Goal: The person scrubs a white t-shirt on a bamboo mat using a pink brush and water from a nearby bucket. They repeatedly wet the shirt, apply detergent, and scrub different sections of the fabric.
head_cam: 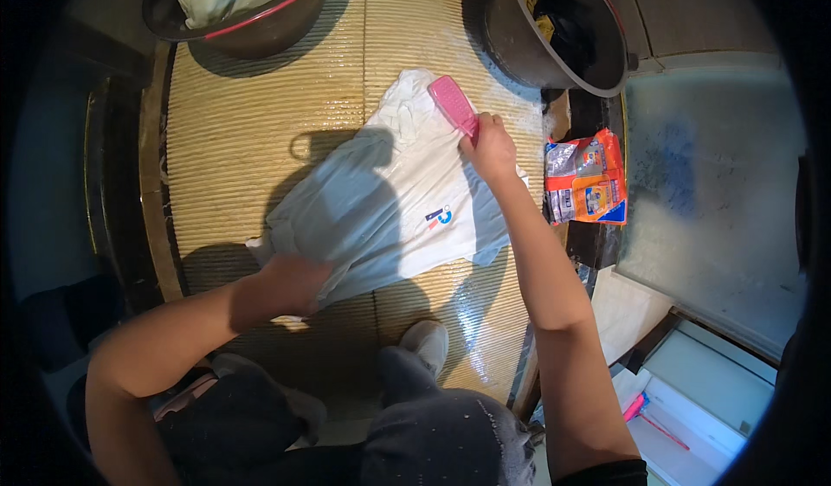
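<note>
A wet white shirt point(415, 181) with a small coloured print lies spread on the ribbed yellow floor. My right hand point(490, 148) grips the handle of a pink plastic scrubbing brush point(453, 103), which rests on the shirt's upper part near its collar. My left hand point(298, 285) is at the shirt's lower left edge, in shadow and blurred; its fingers are partly hidden by the cloth, so its hold cannot be made out.
A dark basin point(272, 31) with pale cloth stands at the upper left. Another grey basin point(519, 57) with black and yellow cloth is at the upper right. An orange detergent bag point(587, 177) lies by the right edge, beside a frosted glass panel point(707, 207). My shoe point(426, 346) is just below the shirt.
</note>
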A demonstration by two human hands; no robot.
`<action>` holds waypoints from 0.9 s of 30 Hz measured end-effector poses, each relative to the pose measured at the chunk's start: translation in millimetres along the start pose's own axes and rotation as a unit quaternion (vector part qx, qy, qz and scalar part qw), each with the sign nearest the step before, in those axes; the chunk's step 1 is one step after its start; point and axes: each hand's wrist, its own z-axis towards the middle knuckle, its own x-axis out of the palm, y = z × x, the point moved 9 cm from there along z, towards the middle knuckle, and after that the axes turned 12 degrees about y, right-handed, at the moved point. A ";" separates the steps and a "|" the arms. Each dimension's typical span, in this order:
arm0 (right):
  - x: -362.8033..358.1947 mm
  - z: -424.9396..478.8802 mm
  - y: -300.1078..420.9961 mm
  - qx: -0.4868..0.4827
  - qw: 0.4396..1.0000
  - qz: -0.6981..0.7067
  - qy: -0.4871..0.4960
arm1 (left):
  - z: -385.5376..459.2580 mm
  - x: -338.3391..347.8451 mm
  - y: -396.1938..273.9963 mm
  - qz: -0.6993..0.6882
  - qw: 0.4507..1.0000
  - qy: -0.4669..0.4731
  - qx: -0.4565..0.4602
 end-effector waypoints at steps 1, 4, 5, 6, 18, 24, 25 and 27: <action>-3.2 -5.5 7.8 0.008 0.996 0.078 0.035 | 2.3 -15.3 -0.8 0.003 0.999 -0.004 -0.041; 13.0 -52.1 51.7 -0.003 0.963 0.223 0.149 | -14.7 -22.7 -4.1 0.132 0.983 -0.109 0.065; 25.6 -71.9 72.7 -0.032 0.957 0.212 0.195 | -31.7 -16.4 -6.4 0.193 0.959 -0.157 0.134; 39.8 -95.6 88.6 -0.106 0.958 0.193 0.185 | -29.3 -5.1 4.8 0.204 0.962 -0.138 0.119; 63.0 -102.9 28.9 -0.041 0.993 -0.006 0.113 | -31.0 50.8 32.7 0.169 0.960 -0.218 0.042; 74.6 -117.0 30.8 -0.153 0.986 -0.015 0.056 | -38.6 45.6 24.6 0.202 0.954 -0.221 0.037; 59.1 -95.6 -16.6 0.025 0.994 -0.040 0.098 | -38.4 46.3 23.8 0.199 0.955 -0.217 0.039; 22.3 -97.3 -6.9 0.033 0.997 0.069 0.027 | -39.4 42.5 27.5 0.201 0.955 -0.213 0.044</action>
